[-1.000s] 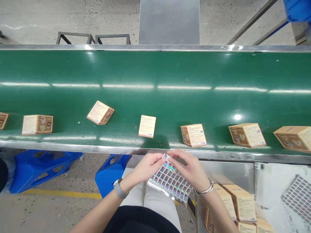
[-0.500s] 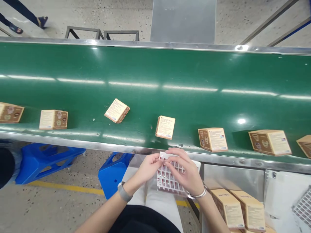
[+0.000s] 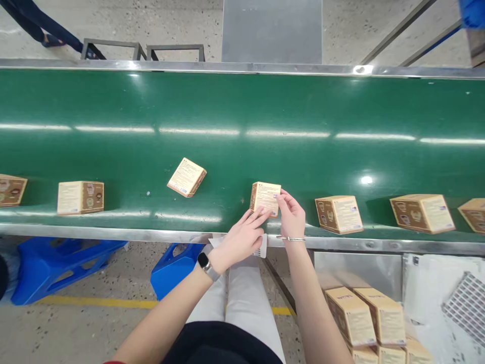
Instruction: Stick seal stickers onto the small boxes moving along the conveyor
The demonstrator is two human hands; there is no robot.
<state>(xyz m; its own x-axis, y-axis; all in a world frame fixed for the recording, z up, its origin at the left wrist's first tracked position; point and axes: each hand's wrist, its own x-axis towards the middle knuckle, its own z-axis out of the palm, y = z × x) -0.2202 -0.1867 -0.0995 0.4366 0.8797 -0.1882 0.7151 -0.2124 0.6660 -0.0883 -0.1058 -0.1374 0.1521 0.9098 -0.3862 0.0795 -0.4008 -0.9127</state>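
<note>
A small cream-and-brown box (image 3: 264, 194) sits near the belt's front edge, between my hands. My left hand (image 3: 239, 238) rests two stretched fingers on its lower front edge; the other fingers are curled. Beneath that palm, a white sticker sheet (image 3: 262, 249) pokes out past the metal rail, mostly hidden, seemingly held by the curled fingers. My right hand (image 3: 291, 216) is closed in a pinch at the box's right side, fingertips on a small sticker (image 3: 276, 196) on the cream face.
More boxes stand along the green belt (image 3: 212, 101), such as a tilted one (image 3: 185, 177) to the left and a labelled one (image 3: 343, 215) to the right. Stacked boxes (image 3: 352, 316) and another sticker sheet (image 3: 468, 306) lie lower right. Blue stools (image 3: 174, 273) stand lower left.
My hands have moved from the sticker sheet in front of me up to the box on the belt. The sheet has shifted up and left under my left hand. A small sticker now shows on the box.
</note>
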